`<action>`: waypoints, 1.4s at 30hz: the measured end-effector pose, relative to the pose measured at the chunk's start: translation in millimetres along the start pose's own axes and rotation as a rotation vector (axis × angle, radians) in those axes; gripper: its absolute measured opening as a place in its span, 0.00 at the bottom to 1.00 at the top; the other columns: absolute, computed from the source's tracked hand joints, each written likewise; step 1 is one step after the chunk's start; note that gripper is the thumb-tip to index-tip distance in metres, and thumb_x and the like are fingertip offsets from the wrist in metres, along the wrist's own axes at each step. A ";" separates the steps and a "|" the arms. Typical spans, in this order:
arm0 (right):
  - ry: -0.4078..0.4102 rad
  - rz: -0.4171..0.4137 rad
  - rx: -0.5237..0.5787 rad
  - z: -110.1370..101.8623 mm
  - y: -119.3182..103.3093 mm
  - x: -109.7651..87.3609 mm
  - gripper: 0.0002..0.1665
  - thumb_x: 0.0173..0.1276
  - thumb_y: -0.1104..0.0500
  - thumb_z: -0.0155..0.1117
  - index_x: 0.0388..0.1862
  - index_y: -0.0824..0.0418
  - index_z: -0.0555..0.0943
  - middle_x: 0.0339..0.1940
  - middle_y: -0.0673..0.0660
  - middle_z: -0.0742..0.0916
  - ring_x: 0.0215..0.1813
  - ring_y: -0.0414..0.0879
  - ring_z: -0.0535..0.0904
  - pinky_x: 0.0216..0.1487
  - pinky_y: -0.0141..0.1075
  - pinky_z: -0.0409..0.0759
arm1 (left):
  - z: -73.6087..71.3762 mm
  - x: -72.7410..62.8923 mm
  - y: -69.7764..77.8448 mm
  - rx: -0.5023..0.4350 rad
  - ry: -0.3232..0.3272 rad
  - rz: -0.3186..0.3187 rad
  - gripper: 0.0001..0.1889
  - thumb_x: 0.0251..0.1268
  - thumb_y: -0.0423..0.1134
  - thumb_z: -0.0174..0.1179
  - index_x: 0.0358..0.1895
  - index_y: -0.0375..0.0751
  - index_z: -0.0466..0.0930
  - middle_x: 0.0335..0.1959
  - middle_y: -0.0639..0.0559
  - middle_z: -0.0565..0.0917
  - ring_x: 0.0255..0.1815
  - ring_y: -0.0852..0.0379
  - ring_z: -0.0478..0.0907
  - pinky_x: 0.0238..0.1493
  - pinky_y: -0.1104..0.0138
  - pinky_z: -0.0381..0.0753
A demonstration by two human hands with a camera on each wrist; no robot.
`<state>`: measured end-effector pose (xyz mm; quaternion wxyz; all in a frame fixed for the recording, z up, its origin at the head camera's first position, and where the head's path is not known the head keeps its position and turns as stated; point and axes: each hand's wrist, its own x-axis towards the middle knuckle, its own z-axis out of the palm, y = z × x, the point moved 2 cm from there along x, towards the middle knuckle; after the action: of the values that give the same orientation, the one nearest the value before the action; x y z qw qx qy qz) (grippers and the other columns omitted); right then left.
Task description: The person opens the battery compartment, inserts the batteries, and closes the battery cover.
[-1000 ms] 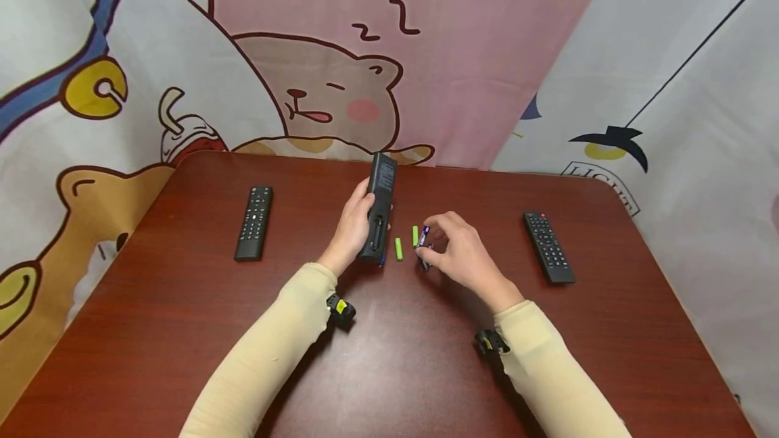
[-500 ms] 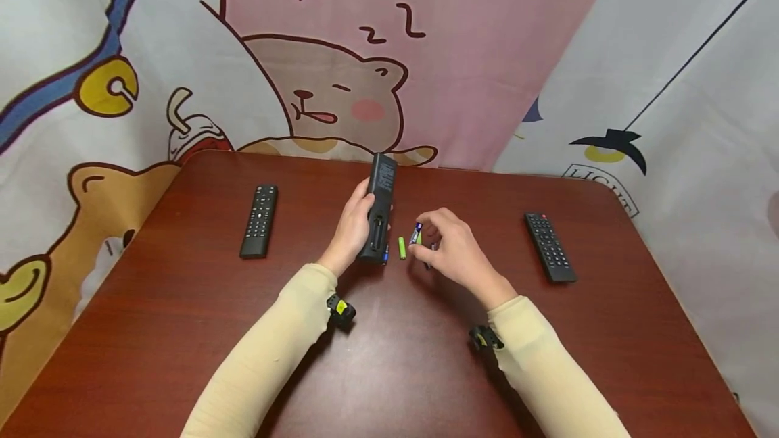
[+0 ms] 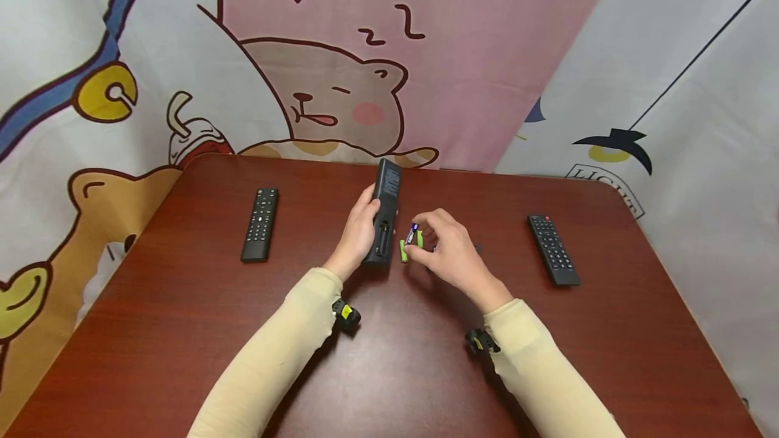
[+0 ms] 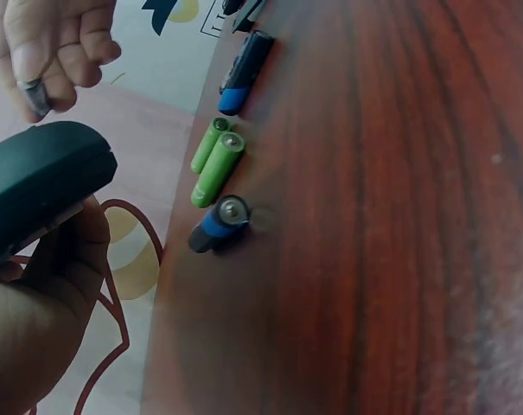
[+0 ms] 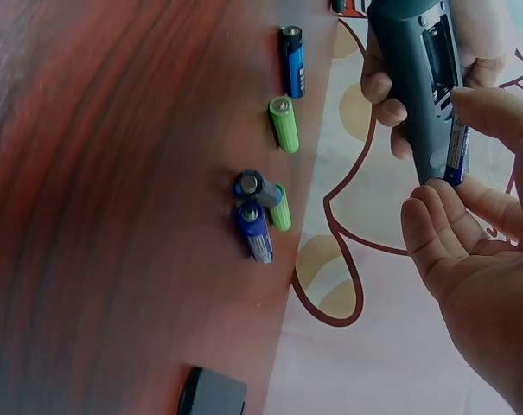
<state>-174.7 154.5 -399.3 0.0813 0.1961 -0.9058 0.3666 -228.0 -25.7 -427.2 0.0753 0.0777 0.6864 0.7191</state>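
Note:
My left hand (image 3: 359, 228) grips a black remote control (image 3: 387, 203), its back facing up and its battery slot uncovered. Between thumb and fingers, my right hand (image 3: 447, 249) pinches a blue-and-silver battery (image 5: 456, 156) just right of the remote. In the right wrist view the battery overlaps the remote's edge beside the slot; whether they touch I cannot tell. Below the hands lie two green batteries, a nearer one (image 4: 220, 169) and a farther one (image 4: 209, 143). A black-and-blue battery (image 5: 291, 62) lies past them, and two blue batteries, one lighter (image 5: 258, 188) and one darker (image 5: 254, 233), lie together.
One black remote (image 3: 260, 225) lies button side up on the left of the brown table (image 3: 152, 316), another remote (image 3: 552, 249) on the right. A printed cartoon curtain (image 3: 475, 53) hangs behind the table's far edge.
My right hand has moved left with the battery, closer to the held remote. My left hand keeps its grip on the remote, which has shifted slightly right.

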 end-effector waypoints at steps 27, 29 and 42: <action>0.054 -0.091 0.045 23.2 -10.9 4.2 0.26 0.58 0.63 0.82 0.52 0.66 0.80 0.42 0.61 0.81 0.39 0.56 0.84 0.38 0.44 0.85 | 5.6 -0.4 -3.6 0.081 0.013 0.064 0.27 0.81 0.38 0.36 0.79 0.43 0.62 0.55 0.32 0.79 0.50 0.42 0.78 0.50 0.60 0.76; 0.062 -0.098 0.034 24.0 -11.4 4.4 0.26 0.58 0.63 0.82 0.52 0.66 0.80 0.41 0.59 0.81 0.38 0.56 0.84 0.38 0.41 0.84 | 5.9 -0.4 -3.4 0.088 0.016 0.063 0.27 0.81 0.38 0.36 0.79 0.43 0.62 0.55 0.32 0.79 0.50 0.43 0.78 0.50 0.61 0.76; 0.087 -0.095 0.000 27.9 -13.8 5.0 0.27 0.57 0.64 0.82 0.53 0.65 0.78 0.41 0.62 0.80 0.40 0.57 0.82 0.39 0.42 0.82 | 8.3 -1.5 -1.8 0.089 0.003 0.063 0.27 0.82 0.39 0.35 0.80 0.44 0.61 0.61 0.34 0.77 0.53 0.43 0.77 0.54 0.59 0.75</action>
<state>-173.6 124.6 -409.1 0.1379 0.2230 -0.8910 0.3707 -224.8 -17.9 -428.6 0.0483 0.1015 0.7150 0.6901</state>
